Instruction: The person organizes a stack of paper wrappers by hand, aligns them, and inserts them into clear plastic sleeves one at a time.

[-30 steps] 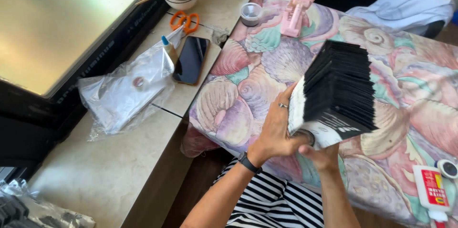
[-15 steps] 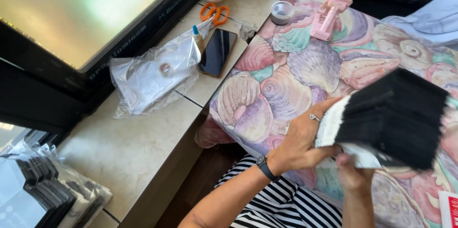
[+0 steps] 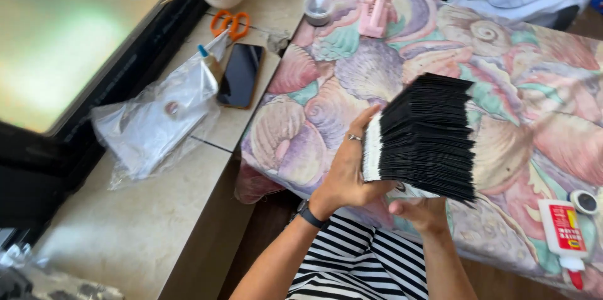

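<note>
1. Right hand (image 3: 422, 212) cups under the black card stack (image 3: 427, 136), gripping its base.
2. Left hand (image 3: 349, 168) clamps the stack's white edge, thumb up.
3. Beyond the stack: shell-print cloth (image 3: 389, 67); phone (image 3: 240, 75) far left of the left hand.

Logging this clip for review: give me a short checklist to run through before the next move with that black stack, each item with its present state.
1. Left hand grips the black stack along its white edge: ok.
2. Right hand supports the stack from beneath: ok; its fingers are mostly hidden.
3. Stack squared up: not ok; the pieces fan out unevenly on the far side.
4. Bare patch of the shell-print cloth beside the stack: ok.
5. Glue bottle lies apart from the stack: ok.
6. Phone and orange scissors sit on the counter, away from the hands: ok.
</note>
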